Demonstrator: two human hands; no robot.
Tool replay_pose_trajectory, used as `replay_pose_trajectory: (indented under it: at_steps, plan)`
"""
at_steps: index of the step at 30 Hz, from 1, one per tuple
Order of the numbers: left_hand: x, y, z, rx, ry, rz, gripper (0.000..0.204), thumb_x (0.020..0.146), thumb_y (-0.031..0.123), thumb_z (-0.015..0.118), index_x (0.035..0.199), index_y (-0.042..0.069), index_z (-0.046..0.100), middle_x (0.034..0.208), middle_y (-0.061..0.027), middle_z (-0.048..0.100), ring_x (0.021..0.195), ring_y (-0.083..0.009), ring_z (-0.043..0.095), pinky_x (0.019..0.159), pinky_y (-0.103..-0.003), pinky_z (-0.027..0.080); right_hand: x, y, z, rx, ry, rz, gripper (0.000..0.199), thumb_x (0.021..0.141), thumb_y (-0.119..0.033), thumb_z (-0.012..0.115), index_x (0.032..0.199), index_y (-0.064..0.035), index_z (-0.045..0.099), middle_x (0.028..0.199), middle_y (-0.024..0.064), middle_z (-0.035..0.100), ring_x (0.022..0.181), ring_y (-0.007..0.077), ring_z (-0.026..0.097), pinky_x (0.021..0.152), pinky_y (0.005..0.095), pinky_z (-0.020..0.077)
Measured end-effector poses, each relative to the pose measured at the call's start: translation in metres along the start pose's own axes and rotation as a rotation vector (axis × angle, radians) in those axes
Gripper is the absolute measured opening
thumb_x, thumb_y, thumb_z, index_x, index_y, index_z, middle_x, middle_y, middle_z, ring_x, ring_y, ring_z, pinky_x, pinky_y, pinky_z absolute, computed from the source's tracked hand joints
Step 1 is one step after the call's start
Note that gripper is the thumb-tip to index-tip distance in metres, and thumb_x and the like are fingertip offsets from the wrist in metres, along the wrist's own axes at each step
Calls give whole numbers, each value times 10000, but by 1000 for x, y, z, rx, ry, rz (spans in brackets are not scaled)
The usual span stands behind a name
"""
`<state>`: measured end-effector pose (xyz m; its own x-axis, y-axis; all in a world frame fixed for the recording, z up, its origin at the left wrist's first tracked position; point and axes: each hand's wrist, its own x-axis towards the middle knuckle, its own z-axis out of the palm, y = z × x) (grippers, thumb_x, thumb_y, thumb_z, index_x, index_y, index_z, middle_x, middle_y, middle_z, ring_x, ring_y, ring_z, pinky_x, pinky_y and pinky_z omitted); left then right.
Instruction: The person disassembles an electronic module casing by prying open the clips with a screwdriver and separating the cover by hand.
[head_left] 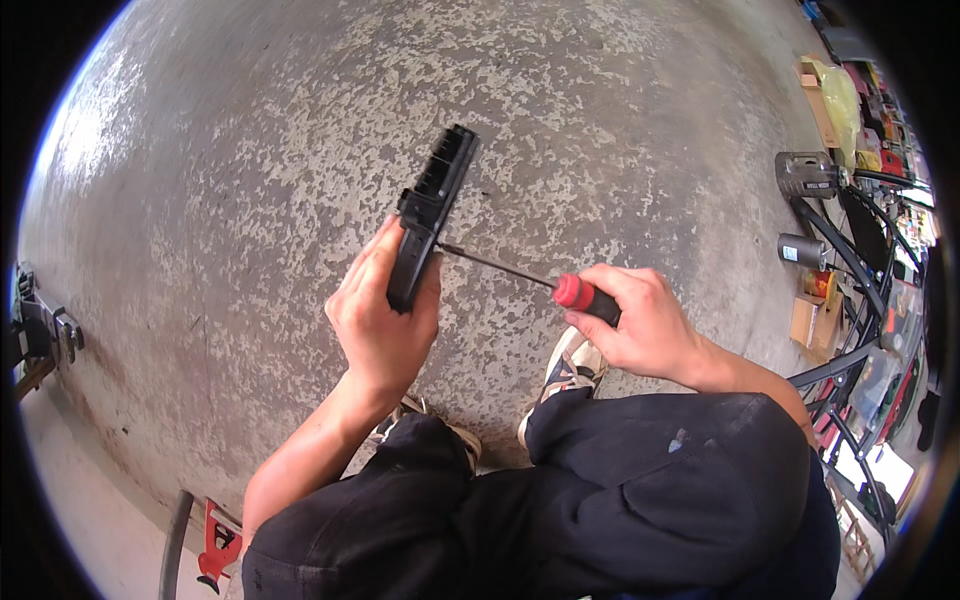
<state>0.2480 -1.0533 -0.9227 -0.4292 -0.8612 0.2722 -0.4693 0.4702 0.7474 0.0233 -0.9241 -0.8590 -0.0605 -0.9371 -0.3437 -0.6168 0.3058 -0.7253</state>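
Note:
My left hand (380, 310) is closed round the lower end of a long black plastic part (432, 205), which tilts up and to the right. Ribs or slots run along its upper end; its exact kind I cannot make out. In my right hand (640, 325) is a screwdriver (575, 292) with a red and black handle, fingers wrapped round the grip. Its thin dark shaft points left, and the tip meets or nearly meets the right side of the black part, just above my left fingers. Whether the tip sits in a screw cannot be seen.
Below the hands are my knees in dark trousers (660, 470) and my shoes (575, 365) on the worn concrete floor (300, 120). Along the right stand a black metal frame (850, 365), a dark clear jug (803, 175) and cardboard boxes (812, 322). A red metal piece (220, 540) lies lower left.

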Motion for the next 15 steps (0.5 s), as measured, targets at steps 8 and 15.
replay_pose_trajectory:
  at_steps: [8,15]
  plan:
    - [13,-4,-5,32,88,30,394,760,74,770,1122,-32,654,1111,-231,685,1015,-350,688,859,-380,551,13,8,4,770,-355,202,237,1001,-214,566,1092,4,566,852,45,626,786,114,609,689,292,504]
    - [1,-9,-6,26,44,-26,386,768,81,769,1115,-38,650,1107,-229,687,1014,-354,688,855,-385,554,15,-2,8,-48,104,-17,316,870,-237,738,999,0,573,992,123,595,760,278,611,714,381,502]
